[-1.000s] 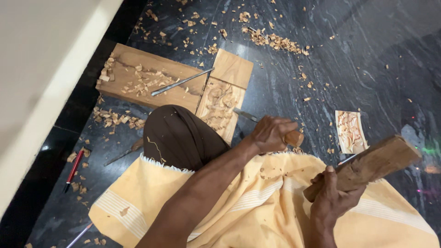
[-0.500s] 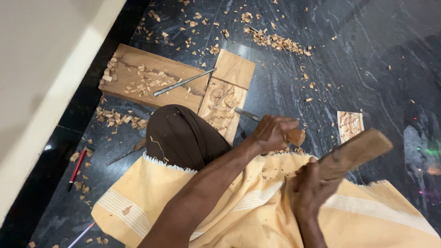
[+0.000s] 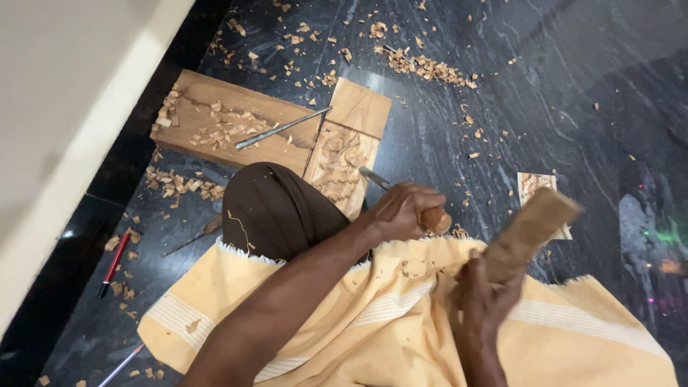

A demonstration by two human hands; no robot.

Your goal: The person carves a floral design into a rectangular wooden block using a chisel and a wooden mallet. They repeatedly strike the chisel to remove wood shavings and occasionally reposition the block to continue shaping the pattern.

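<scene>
My left hand [image 3: 401, 210] grips a chisel [image 3: 430, 218] by its wooden handle, the steel blade pointing up-left onto a carved wooden panel [image 3: 342, 161] lying on the dark floor. My right hand [image 3: 481, 295] holds a wooden mallet block [image 3: 529, 223] raised just right of the chisel handle, blurred with motion. My knee in dark brown cloth [image 3: 276, 208] rests beside the panel, and a yellow cloth [image 3: 387, 315] covers my lap.
A larger plank [image 3: 193, 107] with wood chips and a loose metal chisel [image 3: 281, 128] lies beside the panel. A small carved piece [image 3: 534, 185] sits at right. Shavings litter the floor. A red pencil [image 3: 115, 261] lies at left near a white wall.
The mallet in my right hand has swung up and leftward toward the chisel handle. My left hand has kept the chisel against the panel.
</scene>
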